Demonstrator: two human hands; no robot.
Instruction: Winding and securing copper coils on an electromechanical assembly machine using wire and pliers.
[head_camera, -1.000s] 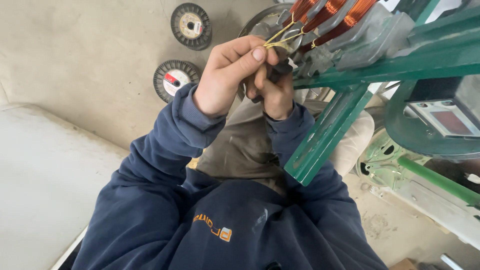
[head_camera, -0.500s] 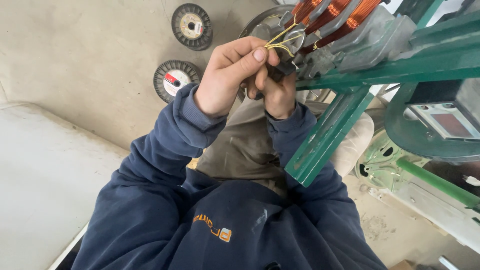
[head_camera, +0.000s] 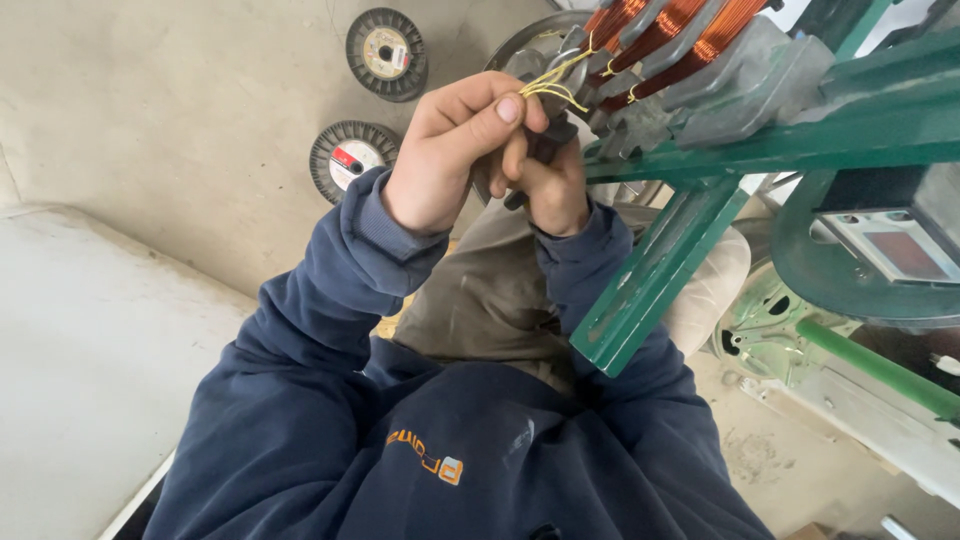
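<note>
My left hand pinches thin yellow threads between thumb and forefinger, right at the end of the copper wire coils. The coils sit in a grey metal winding form on a green steel frame. My right hand is just below and behind the left, fingers closed around a small dark object that is mostly hidden. The two hands touch each other. Both arms are in dark blue sleeves.
Two round wire spools lie on the concrete floor beyond my hands. A green machine with a small display panel stands at the right. A pale flat surface fills the left side.
Both hands stay at the end of the coils, fingers shifting only slightly on the yellow threads.
</note>
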